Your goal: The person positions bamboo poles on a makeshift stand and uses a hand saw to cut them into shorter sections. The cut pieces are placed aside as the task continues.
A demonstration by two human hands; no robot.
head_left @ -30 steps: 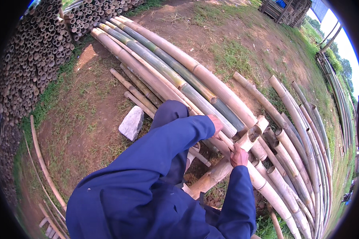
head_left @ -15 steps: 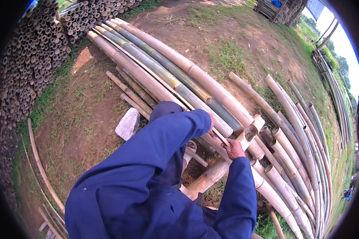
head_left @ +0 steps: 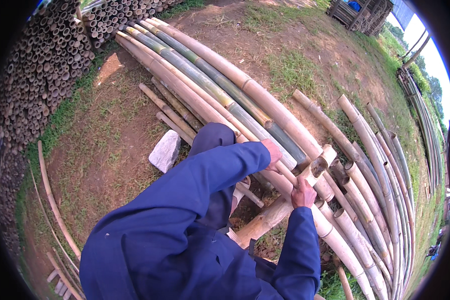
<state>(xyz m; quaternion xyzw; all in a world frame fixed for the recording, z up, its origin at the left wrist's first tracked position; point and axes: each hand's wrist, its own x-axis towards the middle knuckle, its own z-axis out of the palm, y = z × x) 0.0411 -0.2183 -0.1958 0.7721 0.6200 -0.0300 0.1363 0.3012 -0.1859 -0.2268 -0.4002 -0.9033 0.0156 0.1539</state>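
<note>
A long, pale split bamboo strip [head_left: 286, 172] lies lengthwise along a row of bamboo poles, its rounded outer face up. My left hand [head_left: 272, 154] is wrapped over it a little way from its near end. My right hand [head_left: 303, 193] grips the near end, thumb on top. Beneath and beside the strip are a thick pale pole [head_left: 180, 95] and a greenish pole [head_left: 200, 75]. Close to my right hand is a short cut bamboo piece [head_left: 315, 170] with an open hollow. A thick bamboo log [head_left: 265, 222] runs crosswise below the poles.
A pale stone block [head_left: 165, 151] sits on the ground left of my knee. Several cut poles [head_left: 370, 200] fan out at the right. Stacked bamboo [head_left: 45, 75] rises at the far left. A curved bamboo length [head_left: 55, 200] lies on the left ground.
The strip has turned over between my hands: its narrow edge showed before, and its broad rounded face shows now. My right hand has moved slightly right and nearer. The view has shifted slightly.
</note>
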